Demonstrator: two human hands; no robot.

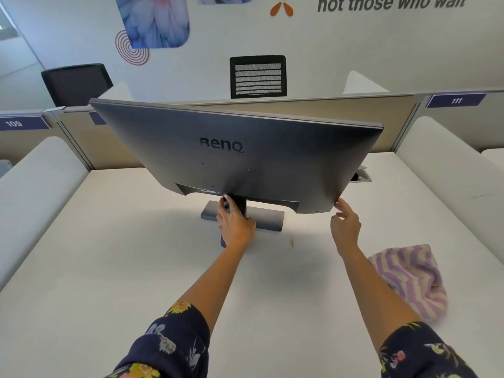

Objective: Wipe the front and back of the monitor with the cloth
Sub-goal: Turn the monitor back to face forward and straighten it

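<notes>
White desk (109, 268) surface fills an office cubicle, fenced by low beige partitions (327, 115) carrying purple number plates reading 109 and 111. On the desk stands a dark grey BenQ monitor (245, 154), its back panel turned toward the camera and tilted, its rectangular base (270, 218) resting near the desk's middle. A person in dark floral sleeves (174, 342) reaches in with both arms. The left hand (236, 223) is wrapped around the stand's neck just beneath the panel, fingers curled closed on it and hiding most of it. The right hand (346, 227) is empty, fingers loosely spread, with the fingertips touching the monitor's lower right corner. A purple-and-cream striped cloth (411, 279) lies crumpled on the desk to the right, beside the right forearm and apart from either hand. A small brownish mark (291, 241) sits on the desk between the two hands. Beyond the partition, two black office chairs (257, 76) stand against a wall printed with flower graphics and partial lettering.
</notes>
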